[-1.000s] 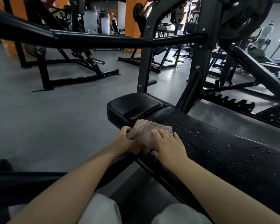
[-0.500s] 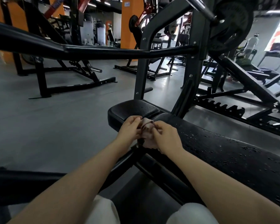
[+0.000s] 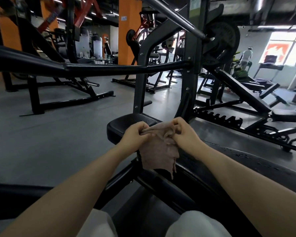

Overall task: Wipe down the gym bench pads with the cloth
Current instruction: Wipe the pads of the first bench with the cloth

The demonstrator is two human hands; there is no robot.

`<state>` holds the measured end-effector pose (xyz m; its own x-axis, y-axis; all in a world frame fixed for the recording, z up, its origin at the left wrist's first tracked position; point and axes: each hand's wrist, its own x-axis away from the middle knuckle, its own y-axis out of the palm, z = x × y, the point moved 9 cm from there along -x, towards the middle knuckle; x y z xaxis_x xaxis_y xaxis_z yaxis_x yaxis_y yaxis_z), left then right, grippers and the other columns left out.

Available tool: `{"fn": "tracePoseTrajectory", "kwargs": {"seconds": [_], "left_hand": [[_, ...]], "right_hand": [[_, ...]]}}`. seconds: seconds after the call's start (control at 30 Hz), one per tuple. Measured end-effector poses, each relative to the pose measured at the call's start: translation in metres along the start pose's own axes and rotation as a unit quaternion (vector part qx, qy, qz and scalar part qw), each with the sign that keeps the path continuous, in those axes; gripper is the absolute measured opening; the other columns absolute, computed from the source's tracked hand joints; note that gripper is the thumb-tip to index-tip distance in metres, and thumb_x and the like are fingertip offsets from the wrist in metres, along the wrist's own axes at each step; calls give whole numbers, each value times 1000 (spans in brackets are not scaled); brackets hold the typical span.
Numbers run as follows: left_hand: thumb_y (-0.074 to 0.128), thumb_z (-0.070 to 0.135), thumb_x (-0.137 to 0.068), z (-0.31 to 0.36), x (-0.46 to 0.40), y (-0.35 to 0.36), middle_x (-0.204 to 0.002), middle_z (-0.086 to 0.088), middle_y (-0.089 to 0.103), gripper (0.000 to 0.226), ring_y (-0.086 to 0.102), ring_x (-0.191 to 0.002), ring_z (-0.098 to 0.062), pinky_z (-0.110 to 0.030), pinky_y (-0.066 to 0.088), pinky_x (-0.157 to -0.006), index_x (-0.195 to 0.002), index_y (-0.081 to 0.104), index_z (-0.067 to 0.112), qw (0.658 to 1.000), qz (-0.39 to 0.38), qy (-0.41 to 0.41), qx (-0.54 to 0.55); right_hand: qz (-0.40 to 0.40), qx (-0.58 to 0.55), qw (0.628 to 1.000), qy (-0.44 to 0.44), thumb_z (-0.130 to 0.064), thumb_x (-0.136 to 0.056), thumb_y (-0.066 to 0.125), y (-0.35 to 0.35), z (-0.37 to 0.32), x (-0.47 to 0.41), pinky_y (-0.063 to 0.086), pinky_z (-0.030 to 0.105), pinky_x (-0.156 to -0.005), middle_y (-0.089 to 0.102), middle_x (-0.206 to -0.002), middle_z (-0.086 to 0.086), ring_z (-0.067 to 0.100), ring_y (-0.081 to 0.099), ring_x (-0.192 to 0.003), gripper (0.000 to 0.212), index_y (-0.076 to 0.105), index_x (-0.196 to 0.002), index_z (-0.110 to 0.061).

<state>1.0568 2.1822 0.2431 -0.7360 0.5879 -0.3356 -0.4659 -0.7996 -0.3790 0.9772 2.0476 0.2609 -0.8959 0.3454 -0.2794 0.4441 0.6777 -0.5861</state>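
orange pillar [image 3: 129, 29], weight plate [image 3: 220, 42], treadmill [image 3: 270, 70]

Cloth [image 3: 158, 151] held between left hand [image 3: 135, 135] and right hand [image 3: 184, 134], above seat pad [image 3: 120, 124]; back pad [image 3: 263, 170] positioned right.

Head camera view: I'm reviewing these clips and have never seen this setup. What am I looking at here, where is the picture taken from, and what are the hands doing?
There is no robot here. The picture comes from a wide-angle camera worn on a person's head, looking forward and down, so the two bare forearms belong to the wearer. The left hand and the right hand each pinch a top edge of a pinkish cloth, holding it up so that it hangs spread between them. Behind and under it is a black gym bench: a small seat pad and a long back pad speckled with droplets. Around stand black weight machines on a grey floor.
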Motion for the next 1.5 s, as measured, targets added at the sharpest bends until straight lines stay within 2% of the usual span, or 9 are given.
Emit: {"fn": "tracePoseTrajectory", "kwargs": {"seconds": [0.23,0.37,0.5,0.7,0.8,0.9,1.2,1.33,1.5], "left_hand": [[63,7,-85,19,3,8,-74,6,54,30,48,-66,3,-3,38,-59,-78,40,26,997,12,57,-58],[60,-3,-86,29,3,12,-87,15,55,24,54,-79,18,1,38,-71,-80,57,20,991,-16,93,-97],[59,2,-88,19,-2,9,-102,3,61,28,58,-97,-10,-20,45,-90,-78,65,27,981,-36,96,-166],[55,2,-87,12,-2,6,-109,-2,65,21,58,-100,-14,-9,38,-82,-97,73,6,955,-46,107,-274],[66,23,-86,8,-4,3,-95,3,63,14,57,-88,-10,-16,41,-77,-86,71,11,964,15,81,-254],[64,1,-80,0,-5,2,-91,0,57,12,57,-85,-17,-29,47,-77,-83,60,12,968,42,50,-241],[48,9,-92,-45,-2,19,-86,-5,60,13,50,-73,-15,-26,40,-64,-92,61,5,932,-105,-71,-339],[46,19,-96,-51,0,15,-63,5,46,33,40,-56,-9,-23,30,-52,-63,50,15,946,-102,-112,-288],[41,21,-99,-58,-1,7,-78,-7,56,25,53,-72,-19,-30,44,-64,-85,57,8,968,3,-247,-46]], "right_hand": [[-84,-148,978,119,-16,-89,59,10,18,12,55,38,-74,56,-110,6,23,59,-96,34,46,-116,-34],[12,-55,998,23,-13,-91,59,-9,11,-1,49,18,-77,66,-101,2,13,61,-92,11,64,-99,-19],[22,-12,1000,17,-9,-86,66,-9,18,-9,49,24,-76,70,-85,0,12,62,-83,14,66,-78,-21],[54,-14,998,20,-8,-75,78,-16,23,-8,49,15,-64,68,-72,-7,5,61,-72,15,70,-69,-19],[53,-43,998,15,-6,-75,77,-18,18,-8,53,16,-69,70,-75,-3,7,64,-76,14,72,-74,-19],[62,-97,993,18,-18,-77,77,-21,11,-8,50,8,-67,71,-79,-6,-1,63,-76,7,73,-76,-24],[115,-23,993,16,-13,-76,77,-35,11,-12,53,21,-76,71,-78,-7,6,65,-79,16,71,-72,-28],[85,57,995,16,-12,-78,75,-36,17,-13,45,14,-65,67,-83,-5,0,55,-70,19,67,-93,-22],[53,120,991,-8,-12,-85,68,-19,19,-8,34,4,-60,64,-83,-7,6,54,-78,16,72,-100,-17]]}}
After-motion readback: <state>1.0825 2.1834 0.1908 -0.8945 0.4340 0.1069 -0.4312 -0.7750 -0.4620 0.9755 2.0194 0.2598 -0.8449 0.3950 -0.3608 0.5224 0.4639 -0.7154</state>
